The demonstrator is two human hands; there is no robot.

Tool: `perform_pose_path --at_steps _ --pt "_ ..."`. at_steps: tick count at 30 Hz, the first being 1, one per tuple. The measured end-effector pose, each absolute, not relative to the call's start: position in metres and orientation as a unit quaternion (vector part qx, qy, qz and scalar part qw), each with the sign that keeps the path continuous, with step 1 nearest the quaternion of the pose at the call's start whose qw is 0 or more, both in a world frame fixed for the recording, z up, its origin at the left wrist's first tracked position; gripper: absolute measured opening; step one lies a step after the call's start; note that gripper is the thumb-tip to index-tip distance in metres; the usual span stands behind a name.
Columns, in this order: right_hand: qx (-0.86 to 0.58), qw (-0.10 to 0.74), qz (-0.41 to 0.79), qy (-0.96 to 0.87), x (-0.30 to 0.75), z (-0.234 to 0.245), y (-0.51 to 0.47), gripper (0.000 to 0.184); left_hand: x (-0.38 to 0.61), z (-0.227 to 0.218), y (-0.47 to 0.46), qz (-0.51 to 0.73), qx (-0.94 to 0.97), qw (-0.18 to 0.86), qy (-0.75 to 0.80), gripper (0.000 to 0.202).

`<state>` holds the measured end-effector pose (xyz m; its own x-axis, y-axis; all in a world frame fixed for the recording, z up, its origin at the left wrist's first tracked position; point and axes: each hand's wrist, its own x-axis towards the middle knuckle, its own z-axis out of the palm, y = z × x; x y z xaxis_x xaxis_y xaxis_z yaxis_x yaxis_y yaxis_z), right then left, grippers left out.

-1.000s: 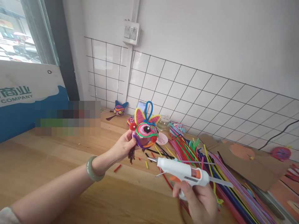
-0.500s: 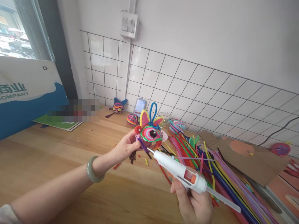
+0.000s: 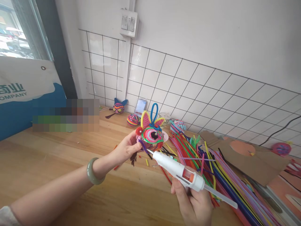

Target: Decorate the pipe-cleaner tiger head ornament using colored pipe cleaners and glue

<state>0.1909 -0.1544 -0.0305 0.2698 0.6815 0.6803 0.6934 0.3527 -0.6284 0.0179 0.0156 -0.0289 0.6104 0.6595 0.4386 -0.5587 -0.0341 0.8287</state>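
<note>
My left hand (image 3: pixel 125 147) pinches a round pipe-cleaner figure (image 3: pixel 151 136) above the wooden table (image 3: pixel 70 175). The figure is pink, green and red, with yellow-edged ears, a blue loop on top and a dark tassel hanging below. A green bangle (image 3: pixel 92 171) sits on that wrist. My right hand (image 3: pixel 194 202) is wrapped round the grip of a white glue gun (image 3: pixel 180 171) with an orange trigger and a clear glue stick out the back. The gun's metal tip touches the lower left side of the figure.
A long pile of coloured pipe cleaners (image 3: pixel 218 175) lies to the right, with cardboard (image 3: pixel 244 153) behind it. Two more small woven figures (image 3: pixel 118 108) (image 3: pixel 133 120) and a glass cup (image 3: pixel 166 118) stand by the tiled wall. A blue and white board (image 3: pixel 25 94) leans at left.
The glue gun swung from level, pointing left, to angled up, and its tip came onto the figure. The left hand turned and lowered the figure slightly. Since half a second ago, hardly any movement.
</note>
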Motion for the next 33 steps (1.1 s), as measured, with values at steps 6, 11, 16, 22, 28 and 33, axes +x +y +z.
perform_pose_path --at_steps 6,11,16,22,28,33 --pt "-0.584 0.533 -0.028 -0.612 0.189 -0.027 -0.155 0.02 0.019 -0.029 0.015 0.447 0.566 0.691 0.051 0.055" --pt "-0.572 0.521 -0.06 -0.631 0.192 -0.034 -0.156 0.023 0.02 -0.028 0.015 0.461 0.577 0.673 0.042 0.05" --pt "-0.543 0.503 -0.126 -0.66 0.196 -0.046 -0.156 0.027 0.019 -0.027 0.014 0.469 0.587 0.659 0.038 0.054" --pt "-0.526 0.47 -0.196 -0.681 0.194 -0.041 -0.155 0.029 0.018 -0.024 0.011 0.46 0.586 0.666 0.041 0.059" --pt "-0.527 0.472 -0.204 -0.677 0.195 -0.04 -0.159 0.039 0.017 -0.024 0.01 0.457 0.566 0.684 0.05 0.071" --pt "-0.523 0.473 -0.21 -0.677 0.197 -0.043 -0.161 0.05 0.017 -0.026 0.01 0.46 0.562 0.685 0.061 0.073"
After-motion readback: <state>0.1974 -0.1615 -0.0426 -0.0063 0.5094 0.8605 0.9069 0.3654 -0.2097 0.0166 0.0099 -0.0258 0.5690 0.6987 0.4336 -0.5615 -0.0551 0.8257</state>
